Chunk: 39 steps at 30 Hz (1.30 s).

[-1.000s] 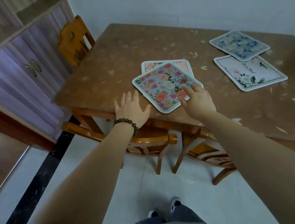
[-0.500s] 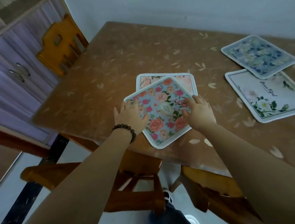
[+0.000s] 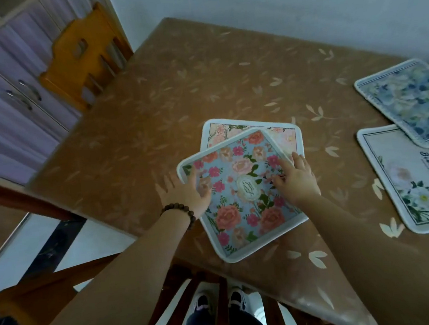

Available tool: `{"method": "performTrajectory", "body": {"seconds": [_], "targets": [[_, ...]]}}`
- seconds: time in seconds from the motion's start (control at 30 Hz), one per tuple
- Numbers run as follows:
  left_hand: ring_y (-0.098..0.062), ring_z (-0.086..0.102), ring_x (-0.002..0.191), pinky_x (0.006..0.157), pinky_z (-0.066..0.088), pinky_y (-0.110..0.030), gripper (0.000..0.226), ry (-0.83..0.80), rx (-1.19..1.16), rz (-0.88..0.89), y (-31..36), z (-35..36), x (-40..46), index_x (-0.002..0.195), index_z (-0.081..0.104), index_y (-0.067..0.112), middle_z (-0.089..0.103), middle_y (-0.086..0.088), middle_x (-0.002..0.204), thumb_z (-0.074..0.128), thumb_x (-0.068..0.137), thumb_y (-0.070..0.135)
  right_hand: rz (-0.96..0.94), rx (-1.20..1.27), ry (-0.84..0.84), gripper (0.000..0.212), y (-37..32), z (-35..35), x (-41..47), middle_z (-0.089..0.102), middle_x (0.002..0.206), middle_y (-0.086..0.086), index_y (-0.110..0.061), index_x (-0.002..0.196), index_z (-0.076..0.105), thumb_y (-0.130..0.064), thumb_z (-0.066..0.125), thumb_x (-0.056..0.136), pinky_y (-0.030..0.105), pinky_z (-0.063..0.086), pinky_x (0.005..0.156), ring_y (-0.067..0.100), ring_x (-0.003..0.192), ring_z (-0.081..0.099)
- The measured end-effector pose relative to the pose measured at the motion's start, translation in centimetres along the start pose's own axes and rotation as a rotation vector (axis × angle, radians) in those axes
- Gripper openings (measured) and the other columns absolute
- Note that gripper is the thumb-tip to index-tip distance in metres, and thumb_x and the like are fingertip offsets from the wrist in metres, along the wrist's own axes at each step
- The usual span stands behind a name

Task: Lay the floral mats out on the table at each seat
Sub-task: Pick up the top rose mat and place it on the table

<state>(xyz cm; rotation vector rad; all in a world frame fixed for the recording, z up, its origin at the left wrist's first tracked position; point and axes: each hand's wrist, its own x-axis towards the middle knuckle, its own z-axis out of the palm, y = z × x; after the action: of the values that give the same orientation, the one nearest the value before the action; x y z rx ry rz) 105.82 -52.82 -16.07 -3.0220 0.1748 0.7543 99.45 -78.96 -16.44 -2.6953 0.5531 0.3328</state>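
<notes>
Resting flat, both hands (image 3: 241, 186) touch the rounded-square, white-bordered rose mat (image 3: 240, 206).

Dim, soft daylight; motion blur; wide-angle edge distortion.

My rose mat (image 3: 240, 199) covered most of the pale pink mat (image 3: 282, 134) beneath it, so only that one's far edge and corners showed. My left hand (image 3: 189, 193) was smeared by motion, its fingers too blurred to count, and my right hand (image 3: 296, 179) hid part of the rose mat's right edge. The blue mat (image 3: 410, 101) ran off the right border and overlapped a corner of the white mat (image 3: 414, 181), whose script I could not read. My arm hid much of the near chair (image 3: 25, 300)
</notes>
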Motion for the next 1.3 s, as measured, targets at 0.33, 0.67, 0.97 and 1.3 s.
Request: {"method": "performTrajectory", "body": {"seconds": [0.33, 0.67, 0.97, 1.3], "targets": [[-0.037, 0.025, 0.138, 0.111, 0.029, -0.05, 0.066, 0.105, -0.348, 0.069, 1.2, 4.2, -0.1, 0.148, 0.016, 0.039, 0.027, -0.017, 0.15, 0.044, 0.091, 0.052, 0.094, -0.046, -0.059, 0.064, 0.4, 1.8, 1.7, 0.015, 0.157, 0.013, -0.028, 0.151, 0.021, -0.054, 0.039, 0.095, 0.048, 0.019, 0.115, 0.035, 0.142, 0.016], [-0.01, 0.049, 0.112, 0.081, 0.053, -0.019, 0.047, 0.414, -0.715, 0.278, 2.0, 0.6, 3.5, 0.138, 0.044, 0.01, 0.031, 0.002, 0.146, 0.044, 0.093, -0.002, 0.134, 0.3, 0.287, 0.045, 1.4, -0.3, 1.4, 0.046, 0.112, 0.01, -0.015, 0.134, 0.051, -0.007, 0.037, 0.092, 0.048, 0.043, 0.094, 0.031, 0.111, 0.044], [-0.022, 0.049, 0.117, 0.092, 0.044, -0.028, 0.039, 0.469, -0.598, 0.436, 5.9, -4.6, 11.0, 0.127, 0.054, 0.006, 0.045, -0.005, 0.138, 0.044, 0.091, -0.005, 0.187, 0.416, 0.352, 0.041, 2.7, -0.6, 4.0, 0.042, 0.109, 0.0, -0.014, 0.128, 0.055, -0.006, 0.038, 0.091, 0.038, 0.045, 0.089, 0.021, 0.102, 0.046], [-0.029, 0.024, 0.141, 0.105, 0.035, -0.041, 0.062, 0.243, -0.522, 0.185, 4.2, -0.9, 9.6, 0.146, 0.029, 0.02, 0.018, -0.01, 0.157, 0.056, 0.091, 0.029, 0.264, 0.376, 0.151, 0.077, 3.4, 0.8, 3.0, 0.008, 0.159, 0.014, -0.026, 0.152, 0.015, -0.034, 0.059, 0.09, 0.053, 0.026, 0.11, 0.036, 0.143, 0.011]]}}
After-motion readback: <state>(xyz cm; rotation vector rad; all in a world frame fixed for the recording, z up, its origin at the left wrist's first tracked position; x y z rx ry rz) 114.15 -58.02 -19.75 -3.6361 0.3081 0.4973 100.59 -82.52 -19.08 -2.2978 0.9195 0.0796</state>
